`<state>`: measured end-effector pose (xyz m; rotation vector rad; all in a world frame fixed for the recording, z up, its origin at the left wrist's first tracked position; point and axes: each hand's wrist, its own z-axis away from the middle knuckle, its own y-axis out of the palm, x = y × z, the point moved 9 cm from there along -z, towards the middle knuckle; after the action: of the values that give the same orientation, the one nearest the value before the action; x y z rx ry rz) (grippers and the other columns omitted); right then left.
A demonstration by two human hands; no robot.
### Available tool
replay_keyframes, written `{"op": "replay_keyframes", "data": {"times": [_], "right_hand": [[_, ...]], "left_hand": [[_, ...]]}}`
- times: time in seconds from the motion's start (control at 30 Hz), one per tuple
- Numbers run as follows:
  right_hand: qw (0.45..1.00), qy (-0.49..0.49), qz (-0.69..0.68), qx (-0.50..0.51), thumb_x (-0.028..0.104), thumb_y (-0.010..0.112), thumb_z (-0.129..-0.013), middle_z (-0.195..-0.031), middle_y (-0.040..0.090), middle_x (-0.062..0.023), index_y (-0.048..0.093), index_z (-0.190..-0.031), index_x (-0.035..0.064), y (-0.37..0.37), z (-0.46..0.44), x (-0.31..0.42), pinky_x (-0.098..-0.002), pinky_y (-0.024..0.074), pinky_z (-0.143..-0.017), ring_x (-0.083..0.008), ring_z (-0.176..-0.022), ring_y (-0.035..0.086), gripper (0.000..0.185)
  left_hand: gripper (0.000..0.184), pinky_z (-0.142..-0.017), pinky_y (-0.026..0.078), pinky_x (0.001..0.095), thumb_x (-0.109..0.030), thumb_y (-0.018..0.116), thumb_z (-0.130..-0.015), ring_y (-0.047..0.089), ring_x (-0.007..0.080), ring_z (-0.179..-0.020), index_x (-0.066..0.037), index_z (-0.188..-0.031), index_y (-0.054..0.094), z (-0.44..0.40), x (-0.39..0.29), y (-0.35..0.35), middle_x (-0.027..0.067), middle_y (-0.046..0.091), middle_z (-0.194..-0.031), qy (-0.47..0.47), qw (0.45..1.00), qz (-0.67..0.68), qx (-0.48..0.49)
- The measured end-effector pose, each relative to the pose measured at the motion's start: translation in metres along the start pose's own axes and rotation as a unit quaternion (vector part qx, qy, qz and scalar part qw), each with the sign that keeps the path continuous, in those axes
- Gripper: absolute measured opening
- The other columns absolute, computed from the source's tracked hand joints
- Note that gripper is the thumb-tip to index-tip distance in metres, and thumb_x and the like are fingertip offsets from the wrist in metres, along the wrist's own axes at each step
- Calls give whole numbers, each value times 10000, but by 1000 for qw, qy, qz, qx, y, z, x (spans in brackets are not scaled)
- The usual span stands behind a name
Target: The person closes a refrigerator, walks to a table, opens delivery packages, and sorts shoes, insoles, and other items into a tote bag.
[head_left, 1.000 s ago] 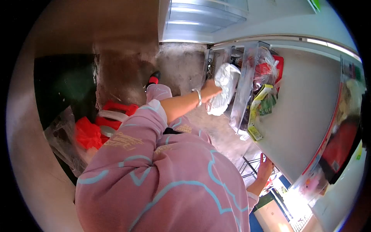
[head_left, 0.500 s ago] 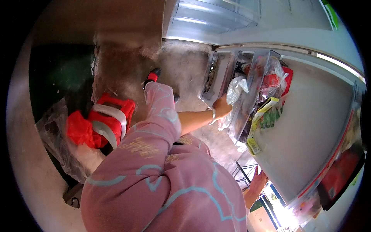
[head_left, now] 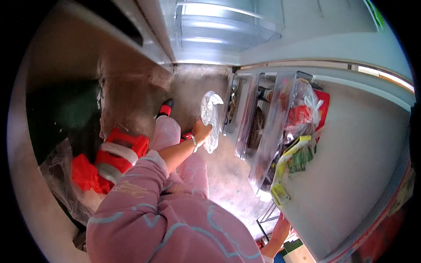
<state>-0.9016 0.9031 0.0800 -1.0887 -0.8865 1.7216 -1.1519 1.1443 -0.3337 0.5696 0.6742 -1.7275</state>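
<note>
My left hand [head_left: 201, 131], with a bracelet at its wrist, grips a crumpled whitish plastic bag [head_left: 211, 118] above the floor. The bag hangs left of the clear door shelves [head_left: 269, 136], apart from them. At the lower right, my right hand [head_left: 281, 227] is at the edge of the white door [head_left: 346, 162], its fingers round the edge and partly hidden. The shelves hold a clear bag with red contents [head_left: 300, 115], a yellow-green carton [head_left: 280, 168], a green packet [head_left: 301, 160] and dark items.
Clear fridge drawers [head_left: 219, 30] show at the top. A red plastic object with pale bands [head_left: 116, 153] and a red bag [head_left: 87, 173] lie at the left, beside clear plastic wrap [head_left: 63, 188]. A dark metal frame [head_left: 265, 219] is near my right hand.
My left hand has moved left, away from the door shelves, with the whitish bag still in it. My right hand remains at the door edge. The view has shifted, showing more at the upper left.
</note>
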Motion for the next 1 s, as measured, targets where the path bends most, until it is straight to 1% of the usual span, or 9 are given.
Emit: {"op": "replay_keyframes", "data": {"times": [0.1, 0.13, 0.17, 0.37, 0.57, 0.67, 0.77, 0.83, 1.0], "right_hand": [[988, -96, -120, -14, 284, 544, -884, -1354, 391, -202, 390, -1307, 6, 27, -19, -20, -368, 307, -1026, -330, -1239, 379, 529], [980, -120, -156, -19, 278, 545, -882, -1354, 390, -200, 386, -1308, 8, 41, -28, -19, -367, 311, -1023, -329, -1238, 380, 529], [974, -132, -182, -15, 271, 547, -879, -1354, 390, -199, 382, -1310, 11, 54, -36, -19, -366, 314, -1020, -327, -1237, 381, 530], [961, -121, -249, 16, 233, 556, -865, -1354, 388, -189, 358, -1322, 25, 101, -56, -21, -360, 332, -1001, -316, -1229, 389, 540], [960, -101, -258, 35, 195, 566, -850, -1354, 386, -179, 333, -1333, 40, 131, -59, -36, -354, 351, -983, -305, -1220, 397, 558], [960, -92, -260, 44, 176, 571, -843, -1354, 384, -175, 321, -1339, 47, 141, -57, -43, -351, 360, -974, -299, -1216, 401, 570], [959, -89, -265, 49, 157, 576, -835, -1354, 383, -170, 309, -1344, 55, 145, -56, -45, -348, 370, -964, -294, -1212, 405, 584], [958, -88, -268, 54, 144, 579, -831, -1354, 383, -167, 301, -1348, 60, 146, -56, -47, -346, 376, -958, -290, -1209, 407, 594], [955, -92, -277, 55, 113, 587, -818, -1354, 381, -159, 281, -1358, 72, 151, -58, -45, -341, 391, -943, -281, -1203, 414, 622]], "left_hand": [[481, -823, 473, 422, -184, 670, -717, 594, 363, -946, 15, -1116, 490, -36, 11, 48, 228, 613, -994, 48, 996, -65, 24], [493, -818, 473, 423, -206, 677, -729, 596, 362, -939, 3, -1130, 480, -48, 33, 71, 220, 615, -983, -8, 995, -92, 23], [508, -821, 473, 425, -201, 671, -727, 597, 367, -937, -9, -1151, 467, -66, 43, 94, 226, 610, -997, 74, 993, -86, 24], [611, -873, 455, 427, -207, 657, -721, 568, 395, -1007, -12, -1234, 388, -93, 33, 156, 271, 561, -1099, -39, 978, -165, 120], [819, -971, 385, 389, -254, 698, -728, 442, 362, -1177, -4, -1343, 220, -142, 64, 243, 256, 407, -1300, 1, 989, -52, 137], [882, -968, 390, 377, -272, 721, -721, 457, 339, -1171, -15, -1373, 185, -171, 111, 314, 244, 436, -1283, 87, 953, 57, 286], [946, -965, 395, 366, -289, 745, -714, 473, 317, -1164, -27, -1402, 151, -192, 192, 388, 233, 465, -1267, 76, 839, 238, 483], [847, -930, 424, 369, -260, 734, -707, 525, 328, -1100, -38, -1376, 264, -161, 127, 300, 228, 549, -1169, 61, 938, -118, 321], [670, -879, 462, 347, -137, 598, -762, 574, 312, -998, -29, -1357, 310, -173, 109, 237, 177, 602, -1045, -2, 980, -88, 178]]}}
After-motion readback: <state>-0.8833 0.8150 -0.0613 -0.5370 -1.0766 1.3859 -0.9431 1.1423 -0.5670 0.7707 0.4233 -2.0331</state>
